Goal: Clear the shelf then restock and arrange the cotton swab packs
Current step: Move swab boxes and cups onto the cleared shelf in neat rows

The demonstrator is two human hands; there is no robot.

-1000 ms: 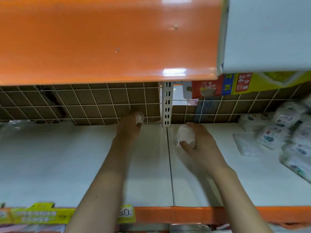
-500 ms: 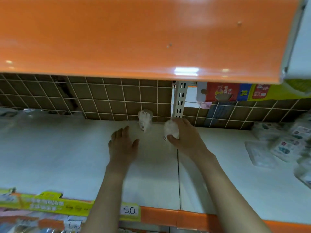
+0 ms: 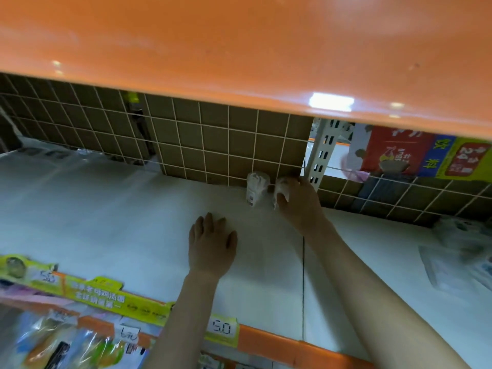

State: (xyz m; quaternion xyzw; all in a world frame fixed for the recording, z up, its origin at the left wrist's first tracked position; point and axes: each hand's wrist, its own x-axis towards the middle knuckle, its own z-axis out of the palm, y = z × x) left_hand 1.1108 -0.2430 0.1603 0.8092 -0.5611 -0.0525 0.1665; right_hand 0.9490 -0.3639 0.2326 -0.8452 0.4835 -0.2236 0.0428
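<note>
Nearest me, below both wrists, I see the orange front rail (image 3: pixel 269 339) of the shelf with a yellow price strip (image 3: pixel 106 296) and a "5.0" price tag (image 3: pixel 222 328) just beside my left forearm. Bagged goods (image 3: pixel 61 344) hang under the rail, down-left of the left arm, blurred.

My left hand (image 3: pixel 211 243) lies flat on the white shelf (image 3: pixel 119 222), palm down, fingers straight and slightly spread, holding nothing. It sits well short of the packs, back and left of the right hand.

My right hand (image 3: pixel 298 203) is reached further in, fingers curled round a small white cotton swab pack (image 3: pixel 282 188) at the very back of the shelf. A second swab pack (image 3: pixel 256 186) stands upright just left of it, right beside the held one; I cannot tell if they touch. Both sit against the tiled back wall (image 3: pixel 213 139), forward of the left hand's fingertips.

Just beyond the right hand's fingers rises a white slotted upright (image 3: pixel 320 155). Far right of the right arm lie blurred flat packets (image 3: pixel 452 257) on the shelf. Behind them, past the wire grid, is a red and yellow carton (image 3: pixel 415 155). Overhead, above both hands, the orange shelf underside (image 3: pixel 239 49) fills the top.
</note>
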